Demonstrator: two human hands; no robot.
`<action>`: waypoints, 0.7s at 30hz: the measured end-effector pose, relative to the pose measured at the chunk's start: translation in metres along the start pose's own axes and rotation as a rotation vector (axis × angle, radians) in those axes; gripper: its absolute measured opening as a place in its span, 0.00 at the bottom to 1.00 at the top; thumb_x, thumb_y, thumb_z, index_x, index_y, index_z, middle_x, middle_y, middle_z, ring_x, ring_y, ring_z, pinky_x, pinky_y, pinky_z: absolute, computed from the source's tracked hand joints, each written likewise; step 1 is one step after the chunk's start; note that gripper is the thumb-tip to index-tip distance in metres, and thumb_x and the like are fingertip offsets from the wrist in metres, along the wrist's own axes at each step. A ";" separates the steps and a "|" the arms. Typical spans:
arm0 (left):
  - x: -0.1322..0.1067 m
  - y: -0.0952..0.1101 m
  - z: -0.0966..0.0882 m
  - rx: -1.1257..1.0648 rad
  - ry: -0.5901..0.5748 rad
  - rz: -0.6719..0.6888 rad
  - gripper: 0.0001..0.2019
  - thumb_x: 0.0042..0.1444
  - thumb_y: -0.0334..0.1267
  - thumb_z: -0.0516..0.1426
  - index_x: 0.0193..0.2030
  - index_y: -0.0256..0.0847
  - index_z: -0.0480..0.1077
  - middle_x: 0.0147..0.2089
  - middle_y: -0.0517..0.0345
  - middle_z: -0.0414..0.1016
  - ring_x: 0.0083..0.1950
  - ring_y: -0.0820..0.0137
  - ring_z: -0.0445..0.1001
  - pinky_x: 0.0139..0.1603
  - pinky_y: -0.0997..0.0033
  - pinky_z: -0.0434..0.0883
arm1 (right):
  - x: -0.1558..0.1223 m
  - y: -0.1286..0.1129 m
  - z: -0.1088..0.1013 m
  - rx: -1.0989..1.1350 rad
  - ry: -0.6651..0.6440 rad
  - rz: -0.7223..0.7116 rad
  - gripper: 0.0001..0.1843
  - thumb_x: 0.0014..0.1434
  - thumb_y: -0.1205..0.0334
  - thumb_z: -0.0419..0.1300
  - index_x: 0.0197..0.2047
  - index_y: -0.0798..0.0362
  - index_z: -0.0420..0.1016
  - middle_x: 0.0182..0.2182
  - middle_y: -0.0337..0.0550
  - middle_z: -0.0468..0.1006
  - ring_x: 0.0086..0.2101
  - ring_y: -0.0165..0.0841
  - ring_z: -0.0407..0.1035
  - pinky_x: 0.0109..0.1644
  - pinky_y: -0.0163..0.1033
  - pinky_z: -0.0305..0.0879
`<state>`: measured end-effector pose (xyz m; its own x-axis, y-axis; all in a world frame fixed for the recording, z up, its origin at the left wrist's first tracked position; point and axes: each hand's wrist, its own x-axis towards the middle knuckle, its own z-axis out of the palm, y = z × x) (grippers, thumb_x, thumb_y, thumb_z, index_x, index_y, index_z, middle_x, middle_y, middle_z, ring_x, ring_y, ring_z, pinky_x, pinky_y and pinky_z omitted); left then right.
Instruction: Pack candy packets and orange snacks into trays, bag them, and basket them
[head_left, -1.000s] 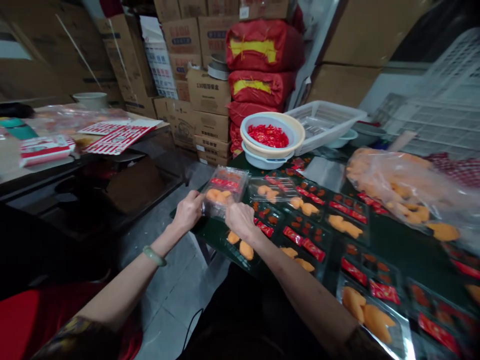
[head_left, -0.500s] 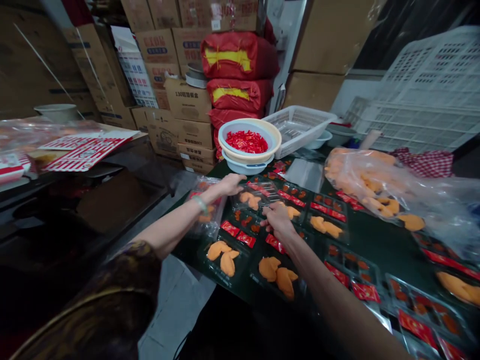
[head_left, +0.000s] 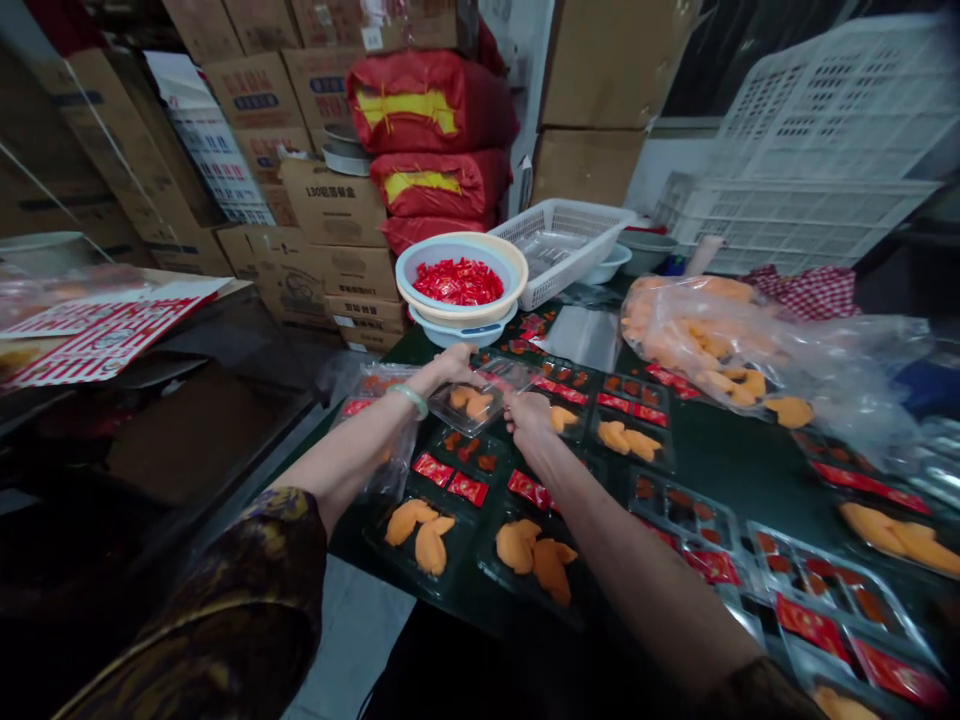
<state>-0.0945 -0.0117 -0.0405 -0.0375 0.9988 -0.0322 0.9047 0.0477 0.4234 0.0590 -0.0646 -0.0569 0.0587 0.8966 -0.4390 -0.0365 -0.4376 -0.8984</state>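
Observation:
My left hand (head_left: 456, 366) grips the far left edge of a clear plastic tray (head_left: 450, 422), its fingers bent over the rim. The tray holds orange shell-shaped pieces (head_left: 471, 402) under a see-through cover. On the tray's right side my right hand (head_left: 528, 416) is closed, thumb and fingers pinching the edge. Nearer to me lie two more trays, with orange pieces (head_left: 420, 535), red sachets (head_left: 450, 480) and small reddish-brown bits in compartments. Left of the held tray, beside my left wrist, is a filled tray in a clear bag (head_left: 394, 465).
Stacked basins (head_left: 461, 335) with many red sachets stand behind my hands, beside a white plastic basket (head_left: 577, 225). A clear bag of orange pieces (head_left: 697, 330) and several filled trays (head_left: 634, 425) cover the right. Cardboard boxes (head_left: 337, 205) and red bundles (head_left: 431, 105) are stacked behind.
The view has turned slightly right, so the scene slides left. Both hands stay at the tray, which now looks slightly tilted, and my left hand has shifted a little right over it.

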 end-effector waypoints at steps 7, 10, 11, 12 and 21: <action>-0.015 0.041 -0.007 -0.440 0.131 0.044 0.21 0.48 0.38 0.62 0.49 0.36 0.66 0.30 0.56 0.74 0.29 0.69 0.73 0.31 0.70 0.69 | 0.007 -0.020 -0.055 0.201 -0.150 -0.139 0.15 0.52 0.68 0.58 0.18 0.54 0.60 0.12 0.30 0.62 0.15 0.22 0.57 0.18 0.28 0.56; -0.018 0.085 0.007 -0.885 0.088 -0.086 0.19 0.45 0.31 0.64 0.45 0.37 0.66 0.18 0.66 0.66 0.17 0.76 0.65 0.22 0.75 0.63 | 0.017 -0.024 -0.110 0.251 -0.100 -0.181 0.17 0.49 0.65 0.63 0.17 0.53 0.58 0.11 0.30 0.63 0.14 0.22 0.55 0.17 0.28 0.53; -0.017 0.102 0.016 -0.959 0.082 -0.130 0.16 0.44 0.29 0.64 0.41 0.37 0.66 0.16 0.68 0.64 0.15 0.77 0.62 0.20 0.77 0.61 | 0.022 -0.025 -0.129 0.263 -0.067 -0.191 0.18 0.47 0.65 0.64 0.17 0.53 0.58 0.10 0.30 0.63 0.13 0.21 0.54 0.16 0.27 0.51; -0.015 0.118 0.026 -1.000 0.082 -0.159 0.13 0.44 0.29 0.64 0.36 0.36 0.67 0.15 0.68 0.62 0.14 0.79 0.61 0.19 0.78 0.59 | 0.026 -0.024 -0.147 0.272 -0.034 -0.201 0.19 0.46 0.65 0.65 0.16 0.53 0.57 0.10 0.30 0.62 0.13 0.21 0.53 0.15 0.27 0.48; -0.002 0.214 0.084 -1.107 0.127 -0.146 0.07 0.54 0.36 0.58 0.37 0.36 0.69 0.19 0.67 0.62 0.18 0.79 0.61 0.22 0.79 0.62 | 0.018 -0.043 -0.236 0.286 -0.198 -0.282 0.18 0.50 0.54 0.62 0.19 0.52 0.58 0.11 0.31 0.61 0.14 0.24 0.55 0.16 0.30 0.54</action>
<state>0.1351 -0.0047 -0.0256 -0.2125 0.9738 -0.0814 0.0151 0.0866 0.9961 0.2972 -0.0457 -0.0282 -0.0854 0.9862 -0.1421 -0.3225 -0.1623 -0.9325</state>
